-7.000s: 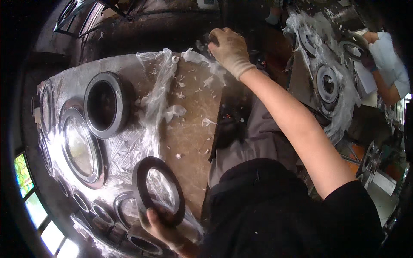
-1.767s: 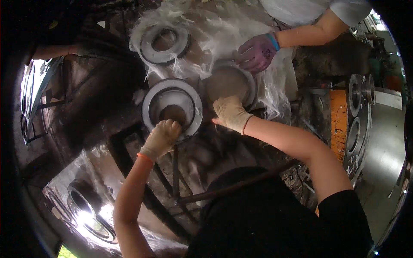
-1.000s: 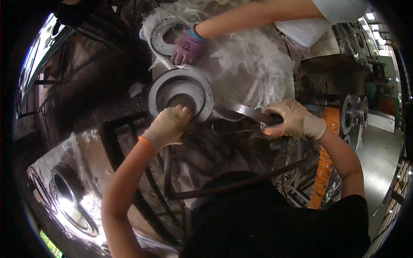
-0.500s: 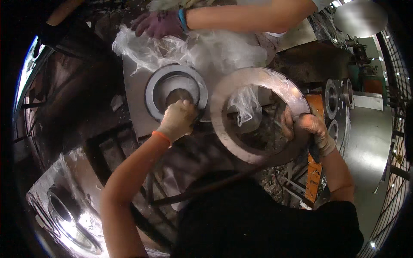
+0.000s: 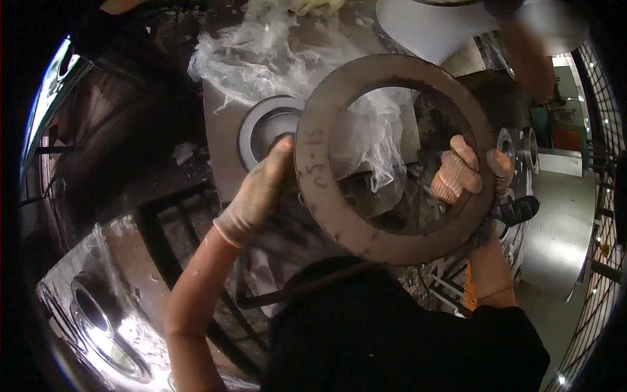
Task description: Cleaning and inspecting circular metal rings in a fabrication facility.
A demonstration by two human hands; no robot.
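A large flat metal ring (image 5: 326, 219), dull brown-grey with dark handwritten marks, is held up and tilted in front of me. My right hand (image 5: 460, 173), in a pale knit glove, grips its right side, with fingers through the opening and a thumb at the outer rim. Beside the ring's left edge is my left hand (image 5: 255, 193), also gloved, thumb up and fingers mostly hidden. Something dark shows at its thumb tip, too hidden to name. Behind that hand a smaller grey ring-shaped part (image 5: 248, 134) lies on the board, partly covered by the large ring.
Crumpled clear plastic film (image 5: 261, 62) covers the far part of the board (image 5: 225, 170). More metal rings (image 5: 91, 304) lie on a film-covered surface at lower left. A dark frame bar (image 5: 307, 291) crosses near my body. At right are a grey metal sheet (image 5: 555, 222) and wire mesh (image 5: 604, 196).
The large ring has turned, now showing a duller, marked face, and has risen slightly. My left hand has drawn back from the smaller ring's centre. The other person's purple-gloved hand has left view.
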